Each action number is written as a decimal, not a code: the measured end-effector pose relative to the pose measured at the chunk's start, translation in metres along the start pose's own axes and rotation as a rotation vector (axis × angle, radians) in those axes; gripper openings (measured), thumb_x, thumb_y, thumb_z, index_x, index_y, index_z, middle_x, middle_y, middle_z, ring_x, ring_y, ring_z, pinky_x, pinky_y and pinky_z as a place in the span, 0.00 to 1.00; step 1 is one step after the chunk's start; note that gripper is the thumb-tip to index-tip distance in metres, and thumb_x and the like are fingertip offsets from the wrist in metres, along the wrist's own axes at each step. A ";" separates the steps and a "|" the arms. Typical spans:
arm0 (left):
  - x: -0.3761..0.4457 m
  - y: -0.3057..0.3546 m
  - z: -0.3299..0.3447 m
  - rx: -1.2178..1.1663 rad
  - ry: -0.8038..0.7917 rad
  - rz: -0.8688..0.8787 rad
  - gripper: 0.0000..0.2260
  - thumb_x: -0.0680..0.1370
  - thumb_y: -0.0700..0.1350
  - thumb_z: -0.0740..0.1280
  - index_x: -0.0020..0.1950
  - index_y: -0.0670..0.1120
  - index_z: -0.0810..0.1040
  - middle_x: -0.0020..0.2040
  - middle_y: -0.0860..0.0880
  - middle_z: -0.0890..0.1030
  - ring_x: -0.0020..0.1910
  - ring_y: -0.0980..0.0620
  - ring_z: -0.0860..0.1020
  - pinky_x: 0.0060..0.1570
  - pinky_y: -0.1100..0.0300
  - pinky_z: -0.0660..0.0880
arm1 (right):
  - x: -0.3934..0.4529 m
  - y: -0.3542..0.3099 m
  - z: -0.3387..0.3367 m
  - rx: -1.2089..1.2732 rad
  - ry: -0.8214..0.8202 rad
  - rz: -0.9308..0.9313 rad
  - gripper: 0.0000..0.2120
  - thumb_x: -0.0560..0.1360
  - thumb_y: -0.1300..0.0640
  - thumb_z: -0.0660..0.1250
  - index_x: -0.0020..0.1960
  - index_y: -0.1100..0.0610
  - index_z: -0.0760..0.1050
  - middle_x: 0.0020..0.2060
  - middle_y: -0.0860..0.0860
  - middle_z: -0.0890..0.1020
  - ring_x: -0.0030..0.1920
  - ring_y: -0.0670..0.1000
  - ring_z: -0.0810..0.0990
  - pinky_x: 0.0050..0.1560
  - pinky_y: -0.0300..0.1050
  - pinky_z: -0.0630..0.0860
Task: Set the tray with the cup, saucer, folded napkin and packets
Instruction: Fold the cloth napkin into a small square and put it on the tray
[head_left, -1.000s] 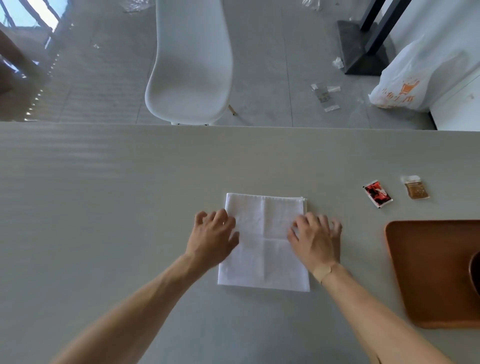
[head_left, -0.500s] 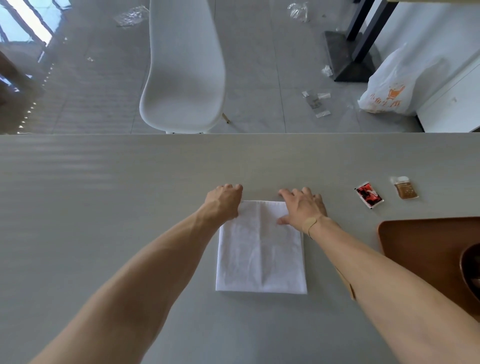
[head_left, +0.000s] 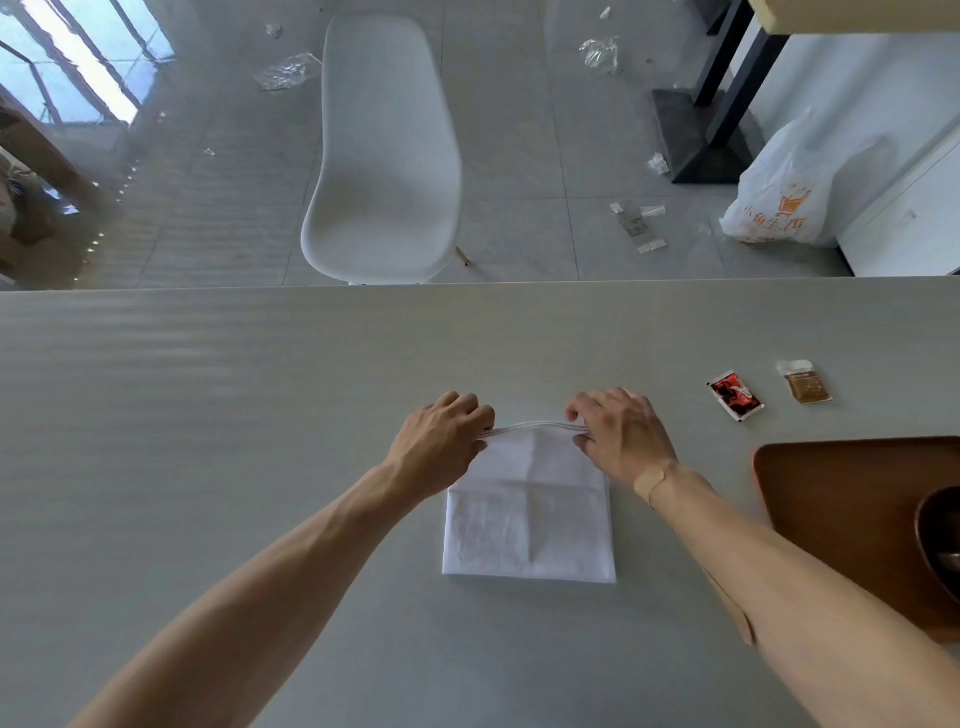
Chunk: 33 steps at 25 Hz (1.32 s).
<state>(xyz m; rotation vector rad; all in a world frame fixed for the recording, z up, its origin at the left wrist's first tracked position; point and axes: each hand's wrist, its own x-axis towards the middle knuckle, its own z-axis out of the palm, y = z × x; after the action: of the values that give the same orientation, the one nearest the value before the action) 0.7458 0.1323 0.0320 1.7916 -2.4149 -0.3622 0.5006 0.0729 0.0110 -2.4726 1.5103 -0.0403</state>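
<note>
Left hand (head_left: 441, 441) and right hand (head_left: 621, 436) each pinch a far corner of the white napkin (head_left: 527, 525), fingers curled on the lifted far edge, likely to fold it back toward the person. Napkin lies flat mid-table (head_left: 208, 415), slightly longer front-to-back, near edge square to the person. Tray (head_left: 831, 499) sits well right; red packet (head_left: 735, 395) and brown packet (head_left: 805, 383) lie beyond it.
</note>
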 end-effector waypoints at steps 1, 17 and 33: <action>-0.009 0.002 -0.003 -0.007 0.026 -0.001 0.06 0.78 0.45 0.67 0.54 0.47 0.76 0.50 0.49 0.77 0.50 0.46 0.74 0.36 0.56 0.67 | -0.010 -0.001 -0.004 0.001 0.034 -0.025 0.10 0.68 0.59 0.72 0.48 0.53 0.76 0.43 0.51 0.81 0.48 0.57 0.78 0.53 0.50 0.69; -0.118 0.016 0.051 -0.102 0.000 -0.068 0.08 0.70 0.39 0.74 0.44 0.47 0.78 0.42 0.51 0.77 0.39 0.47 0.76 0.30 0.58 0.70 | -0.142 -0.030 0.044 0.133 0.079 -0.021 0.14 0.60 0.63 0.76 0.39 0.49 0.78 0.36 0.45 0.79 0.41 0.53 0.79 0.39 0.46 0.75; -0.136 0.018 0.071 -0.126 -0.048 -0.105 0.07 0.71 0.46 0.77 0.42 0.51 0.80 0.43 0.53 0.79 0.40 0.48 0.77 0.35 0.56 0.74 | -0.156 -0.028 0.063 0.083 0.044 -0.038 0.12 0.63 0.54 0.79 0.40 0.48 0.77 0.39 0.43 0.79 0.44 0.50 0.79 0.38 0.45 0.77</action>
<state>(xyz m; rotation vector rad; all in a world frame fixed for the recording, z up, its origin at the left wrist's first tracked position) 0.7530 0.2753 -0.0248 1.8789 -2.2776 -0.5609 0.4615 0.2342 -0.0277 -2.4495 1.4483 -0.1613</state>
